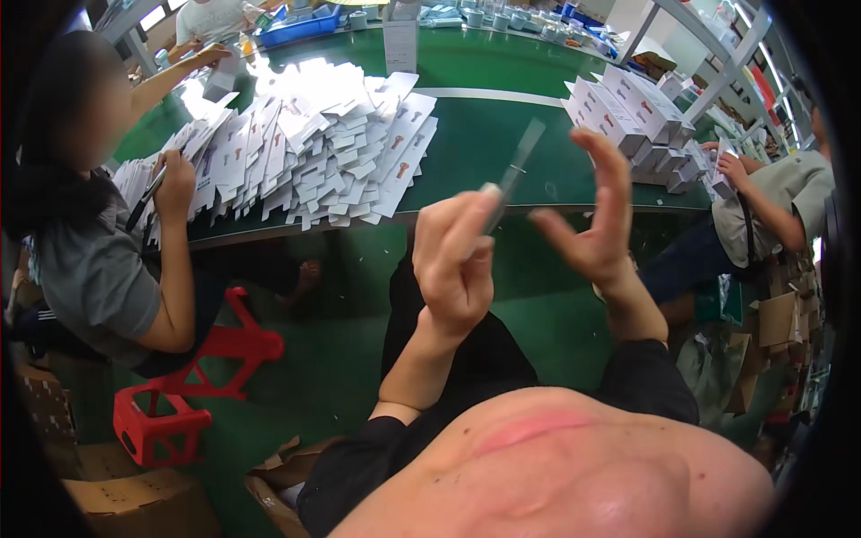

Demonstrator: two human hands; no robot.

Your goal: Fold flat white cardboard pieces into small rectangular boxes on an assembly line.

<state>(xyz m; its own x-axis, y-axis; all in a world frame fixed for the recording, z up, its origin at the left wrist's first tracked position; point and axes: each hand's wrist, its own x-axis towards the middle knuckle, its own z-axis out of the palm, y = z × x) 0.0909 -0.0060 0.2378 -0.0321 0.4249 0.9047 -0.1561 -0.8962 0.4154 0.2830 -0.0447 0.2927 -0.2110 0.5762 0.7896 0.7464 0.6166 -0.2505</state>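
A narrow, translucent, flat strip (526, 151) slants up from the pinched fingers of my left hand (453, 255), above the near edge of the green table. Its exact kind I cannot make out. My right hand (594, 211) is raised to the right of the strip, fingers and thumb spread, with nothing in it. A broad heap of flat white printed cartons (314, 143) covers the table at the left. To the right stand stacked white boxes (628, 112), folded into shape.
The green table (484, 134) spans the scene ahead. A person (117, 242) at left holds a pen near the heap; another person (780, 197) at right handles a box. Across the table sits a blue tray (299, 27). A red stool (202, 386) and cardboard cartons (143, 502) stand lower left.
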